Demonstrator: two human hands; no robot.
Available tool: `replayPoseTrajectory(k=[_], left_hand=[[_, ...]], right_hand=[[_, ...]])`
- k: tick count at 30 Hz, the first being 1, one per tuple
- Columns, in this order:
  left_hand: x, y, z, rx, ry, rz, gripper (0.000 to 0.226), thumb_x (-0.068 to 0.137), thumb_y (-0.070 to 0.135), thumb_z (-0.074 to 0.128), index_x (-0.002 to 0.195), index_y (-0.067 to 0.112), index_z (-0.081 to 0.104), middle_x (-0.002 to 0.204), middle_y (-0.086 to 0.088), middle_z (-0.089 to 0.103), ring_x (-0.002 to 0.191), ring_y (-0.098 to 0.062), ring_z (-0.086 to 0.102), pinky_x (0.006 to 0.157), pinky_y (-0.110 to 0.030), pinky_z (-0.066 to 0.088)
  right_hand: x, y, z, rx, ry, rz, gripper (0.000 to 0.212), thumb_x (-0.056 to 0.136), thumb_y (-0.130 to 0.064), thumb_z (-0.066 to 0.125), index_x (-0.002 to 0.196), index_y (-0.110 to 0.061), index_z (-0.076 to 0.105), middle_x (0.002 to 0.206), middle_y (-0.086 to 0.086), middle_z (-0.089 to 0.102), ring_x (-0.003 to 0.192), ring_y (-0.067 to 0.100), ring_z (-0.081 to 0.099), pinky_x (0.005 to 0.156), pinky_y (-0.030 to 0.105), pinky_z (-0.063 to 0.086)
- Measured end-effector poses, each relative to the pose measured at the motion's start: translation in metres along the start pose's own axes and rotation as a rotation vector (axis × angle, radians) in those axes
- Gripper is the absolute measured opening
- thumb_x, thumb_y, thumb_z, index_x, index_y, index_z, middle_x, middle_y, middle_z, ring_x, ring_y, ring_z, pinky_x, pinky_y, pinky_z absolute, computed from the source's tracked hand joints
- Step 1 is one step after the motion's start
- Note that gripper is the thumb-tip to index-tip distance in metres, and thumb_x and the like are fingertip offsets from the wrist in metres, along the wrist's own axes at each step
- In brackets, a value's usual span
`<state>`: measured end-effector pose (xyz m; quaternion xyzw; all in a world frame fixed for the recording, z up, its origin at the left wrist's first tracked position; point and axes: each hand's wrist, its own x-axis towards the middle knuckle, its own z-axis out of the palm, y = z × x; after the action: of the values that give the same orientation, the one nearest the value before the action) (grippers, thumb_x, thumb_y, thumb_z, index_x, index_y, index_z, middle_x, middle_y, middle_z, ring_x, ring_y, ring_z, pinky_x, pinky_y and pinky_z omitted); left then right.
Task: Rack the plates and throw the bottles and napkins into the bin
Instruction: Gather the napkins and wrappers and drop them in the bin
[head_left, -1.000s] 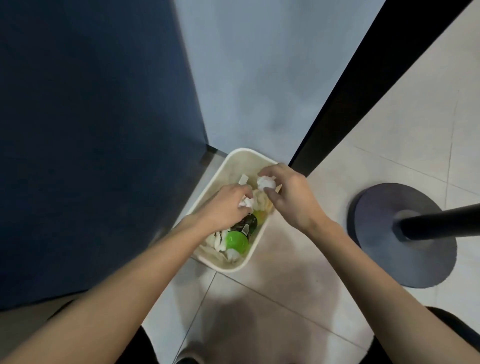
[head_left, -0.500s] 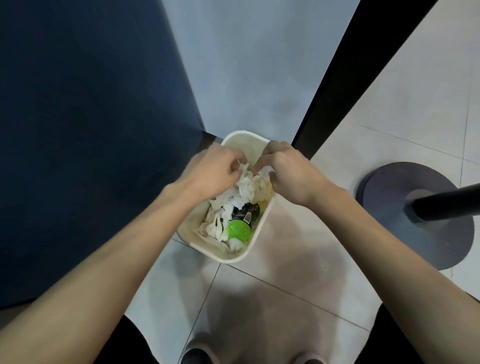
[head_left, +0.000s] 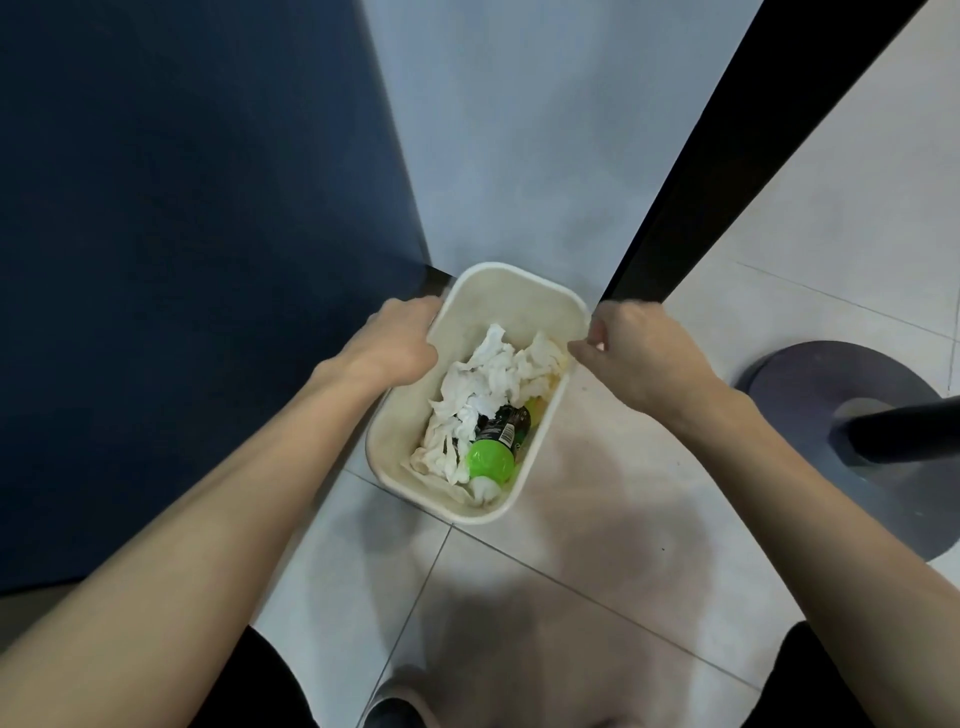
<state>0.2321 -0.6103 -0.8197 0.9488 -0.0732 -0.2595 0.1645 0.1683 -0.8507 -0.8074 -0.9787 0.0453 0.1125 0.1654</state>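
A cream rectangular bin (head_left: 519, 273) stands on the tiled floor in a corner. Inside it lie crumpled white napkins (head_left: 488, 379) on top of a dark bottle with a green cap (head_left: 489, 457). My left hand (head_left: 397, 345) hovers at the bin's left rim with loosely curled fingers and nothing in it. At the right rim, my right hand (head_left: 631, 348) is also loosely curled and holds nothing. No plates or rack are in view.
A dark blue panel (head_left: 182, 260) rises on the left and a pale wall (head_left: 519, 130) behind the bin. A black strip (head_left: 727, 156) runs diagonally at the right. A round grey stand base with a black pole (head_left: 841, 415) sits on the floor to the right.
Both hands were together over the bin holding napkins. They have let the napkins drop in and moved apart to the bin's two sides.
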Motion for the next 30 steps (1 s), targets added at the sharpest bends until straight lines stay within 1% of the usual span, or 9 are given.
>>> replayPoseTrajectory(k=[2,5,9,14,16,19,24,27,30], left_hand=[[0.001,-0.003,0.001,-0.001,0.010,-0.012,0.034,0.084,0.005,0.049,0.113,0.020,0.056,0.101,-0.005,0.059,0.084,-0.027,0.061,0.072,-0.046,0.058],[0.003,-0.005,0.001,0.005,0.008,-0.007,0.032,0.083,0.005,0.050,0.111,0.020,0.055,0.100,-0.005,0.059,0.084,-0.027,0.062,0.073,-0.049,0.058],[0.003,-0.007,0.000,-0.020,-0.001,-0.011,0.034,0.082,0.007,0.050,0.113,0.021,0.055,0.103,-0.005,0.060,0.087,-0.028,0.063,0.077,-0.049,0.058],[-0.007,-0.006,-0.004,-0.092,0.047,-0.012,0.052,0.088,0.019,0.060,0.138,0.028,0.047,0.118,-0.002,0.064,0.102,-0.025,0.063,0.087,-0.045,0.055],[-0.022,-0.001,-0.008,-0.151,0.185,0.042,0.055,0.090,0.018,0.063,0.141,0.024,0.046,0.127,0.000,0.061,0.111,-0.020,0.061,0.094,-0.044,0.052],[-0.064,0.014,-0.020,-0.212,0.324,0.116,0.046,0.088,0.015,0.063,0.132,0.022,0.055,0.127,0.003,0.060,0.114,-0.017,0.058,0.093,-0.043,0.051],[-0.145,0.037,-0.071,-0.294,0.203,0.061,0.040,0.087,0.013,0.063,0.126,0.022,0.061,0.124,0.005,0.062,0.114,-0.017,0.057,0.097,-0.043,0.049],[-0.202,0.060,-0.119,-0.359,0.119,0.063,0.036,0.087,0.008,0.065,0.122,0.017,0.064,0.116,0.004,0.066,0.104,-0.017,0.062,0.096,-0.033,0.049],[-0.264,0.088,-0.172,-0.419,0.096,0.062,0.035,0.088,0.001,0.064,0.121,0.011,0.065,0.112,-0.001,0.068,0.100,-0.016,0.064,0.092,-0.026,0.048]], right_hand=[[-0.001,0.000,0.009,0.085,-0.143,0.078,0.044,0.096,-0.042,0.053,0.072,-0.006,0.057,0.083,0.013,0.060,0.073,0.032,0.058,0.059,0.035,0.041],[0.000,-0.004,0.015,0.262,-0.219,0.109,0.052,0.098,-0.040,0.049,0.075,0.005,0.062,0.078,0.017,0.065,0.071,0.036,0.064,0.068,0.045,0.055],[0.004,-0.007,0.010,0.292,-0.284,0.169,0.046,0.098,-0.034,0.048,0.074,0.001,0.067,0.070,0.011,0.068,0.063,0.028,0.069,0.067,0.033,0.055],[0.000,-0.011,0.002,0.247,-0.298,0.165,0.056,0.098,-0.041,0.044,0.063,-0.002,0.064,0.055,0.009,0.066,0.046,0.023,0.065,0.070,0.035,0.056],[-0.004,-0.020,-0.011,0.246,-0.233,0.142,0.053,0.097,-0.040,0.046,0.066,0.000,0.063,0.057,0.010,0.065,0.052,0.029,0.066,0.068,0.038,0.057],[-0.013,-0.044,-0.040,0.300,-0.194,0.057,0.036,0.094,-0.029,0.054,0.069,-0.004,0.059,0.070,0.014,0.065,0.068,0.036,0.064,0.069,0.043,0.057],[-0.066,-0.093,-0.105,0.363,-0.233,-0.040,0.014,0.087,-0.009,0.054,0.081,-0.014,0.066,0.074,0.000,0.064,0.074,0.021,0.059,0.067,0.029,0.046],[-0.107,-0.119,-0.154,0.403,-0.302,-0.065,0.015,0.086,-0.009,0.057,0.094,-0.013,0.068,0.080,0.001,0.066,0.076,0.018,0.059,0.072,0.029,0.048],[-0.153,-0.143,-0.214,0.443,-0.341,-0.078,0.017,0.085,-0.010,0.055,0.095,-0.017,0.067,0.086,0.003,0.068,0.080,0.020,0.061,0.077,0.032,0.051]])
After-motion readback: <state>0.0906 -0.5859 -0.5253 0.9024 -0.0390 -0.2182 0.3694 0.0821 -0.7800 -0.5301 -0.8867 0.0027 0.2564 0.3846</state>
